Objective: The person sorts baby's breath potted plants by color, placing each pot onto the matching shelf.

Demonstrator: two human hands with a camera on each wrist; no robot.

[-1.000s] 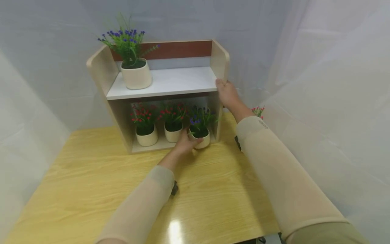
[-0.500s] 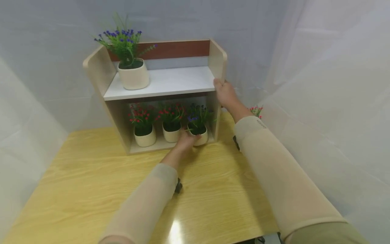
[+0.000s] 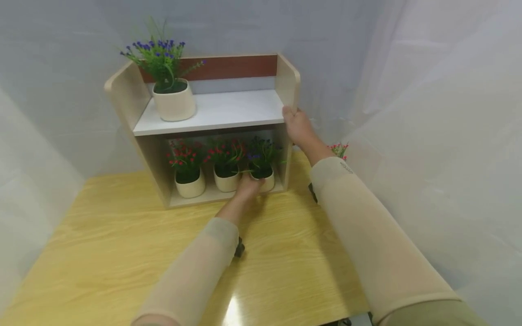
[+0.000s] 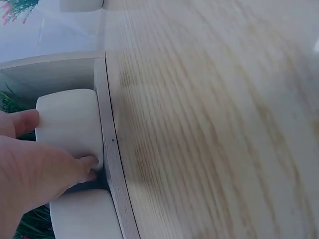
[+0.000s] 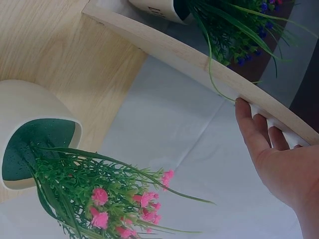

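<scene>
A potted plant with purple flowers [image 3: 266,182] stands at the right end of the lower level of a small two-tier shelf [image 3: 228,106]. My left hand [image 3: 246,189] grips its cream pot. In the left wrist view, the thumb lies on one side of that white pot [image 4: 70,122] and the fingertips reach between it and the neighbouring pot [image 4: 84,216]. My right hand [image 3: 299,129] holds the shelf's right side panel, thumb at the front edge; the right wrist view shows its fingers [image 5: 254,127] along the panel's outer face [image 5: 219,74].
Two red-flowered potted plants [image 3: 190,188] [image 3: 226,182] share the lower level. A taller purple-flowered one [image 3: 174,103] stands at the upper left. Outside the shelf's right side is a pink-flowered potted plant [image 5: 37,107]. Everything rests on a wooden table [image 3: 122,244] before white sheeting.
My left hand has moved the purple-flowered pot back from the shelf's front edge, further onto the lower level. My right hand keeps its hold on the side panel; the head view has shifted slightly.
</scene>
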